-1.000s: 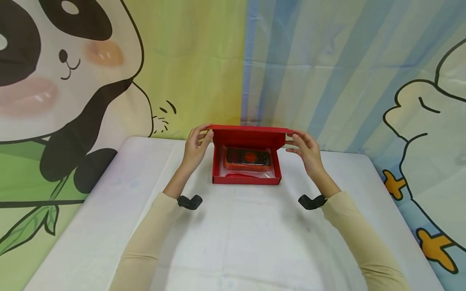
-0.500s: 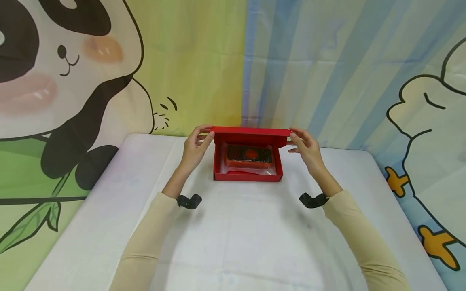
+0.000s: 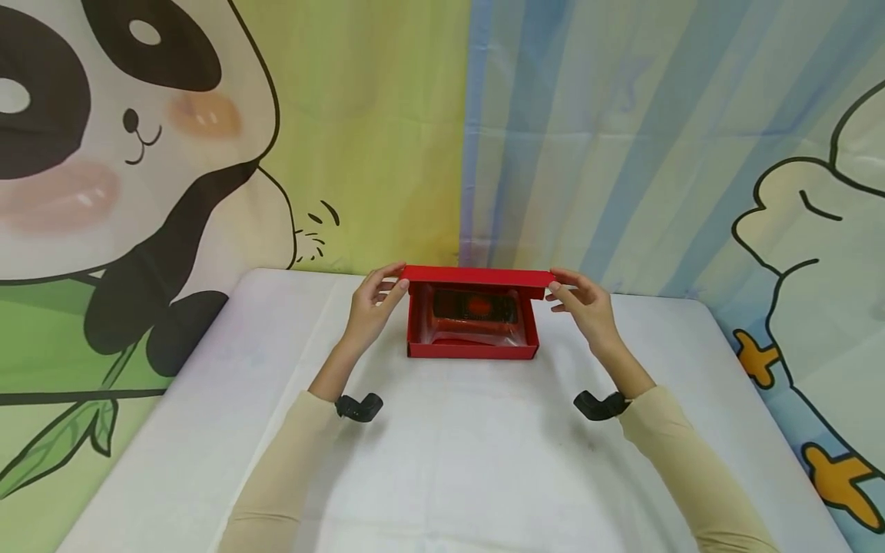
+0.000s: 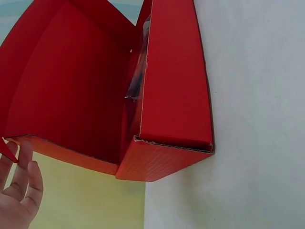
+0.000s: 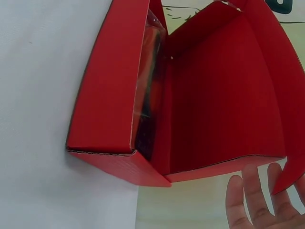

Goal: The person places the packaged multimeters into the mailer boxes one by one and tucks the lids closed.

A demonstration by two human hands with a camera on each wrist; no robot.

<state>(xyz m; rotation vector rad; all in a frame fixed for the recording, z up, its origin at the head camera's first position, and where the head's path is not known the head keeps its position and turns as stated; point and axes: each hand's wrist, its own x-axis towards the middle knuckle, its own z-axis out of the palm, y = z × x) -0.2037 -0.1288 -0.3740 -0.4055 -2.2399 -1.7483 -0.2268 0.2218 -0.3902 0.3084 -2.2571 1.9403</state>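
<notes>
A red cardboard box (image 3: 473, 351) stands on the white-covered table, its hinged lid (image 3: 477, 276) tilted partway over the base. Inside lies a clear plastic-wrapped packet (image 3: 477, 315) with a black top, a red round mark and orange-red sides. My left hand (image 3: 373, 309) pinches the lid's left front corner between thumb and fingers. At the opposite corner, my right hand (image 3: 588, 311) holds the lid the same way. Both wrist views show fingertips by the lid's side flaps; the left wrist view shows the lid's red inner face (image 4: 71, 90). The back of the packet is hidden.
The white tablecloth (image 3: 456, 461) spreads in front of the box. Behind it hangs a printed curtain (image 3: 373, 153) with a panda on the left and a white cartoon figure on the right. A black camera (image 3: 359, 407) is strapped to each wrist.
Both hands have lowered the lid forward and down, so the opening at the front is narrower. The packet now lies more in shadow. The head view has shifted slightly.
</notes>
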